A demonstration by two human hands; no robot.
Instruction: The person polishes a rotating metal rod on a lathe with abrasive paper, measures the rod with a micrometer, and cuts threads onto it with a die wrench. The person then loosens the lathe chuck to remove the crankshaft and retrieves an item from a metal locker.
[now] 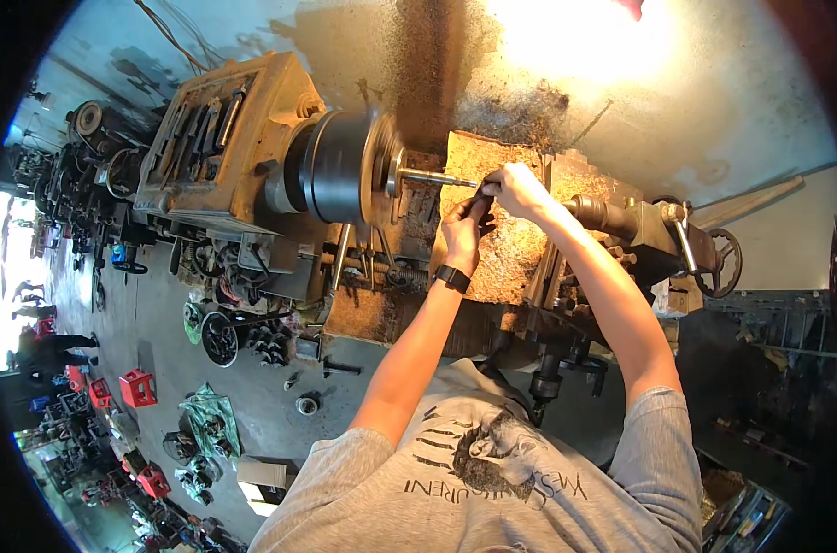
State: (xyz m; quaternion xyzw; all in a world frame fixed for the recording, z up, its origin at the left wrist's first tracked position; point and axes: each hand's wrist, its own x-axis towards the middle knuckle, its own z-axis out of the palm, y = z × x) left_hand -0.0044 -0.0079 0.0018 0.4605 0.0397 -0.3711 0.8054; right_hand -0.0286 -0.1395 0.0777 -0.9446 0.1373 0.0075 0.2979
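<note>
A slim metal shaft [434, 177] sticks out to the right from the lathe chuck [349, 166], whose outline is blurred. Both my hands meet at the shaft's free end. My left hand [462, 232], with a black watch on its wrist, is below the tip, fingers closed on a small dark strip [482, 205]. From the right, my right hand [518, 189] pinches the strip's upper part at the tip. The strip's material, and whether it wraps around the shaft, I cannot make out.
A tan headstock [252, 138] with tools on top stands left. The tailstock [653, 226] and its handwheel [720, 263] are right of my hands. Metal chips cover the board [497, 263] behind them. Red crates [137, 388] and machine parts lie on the floor.
</note>
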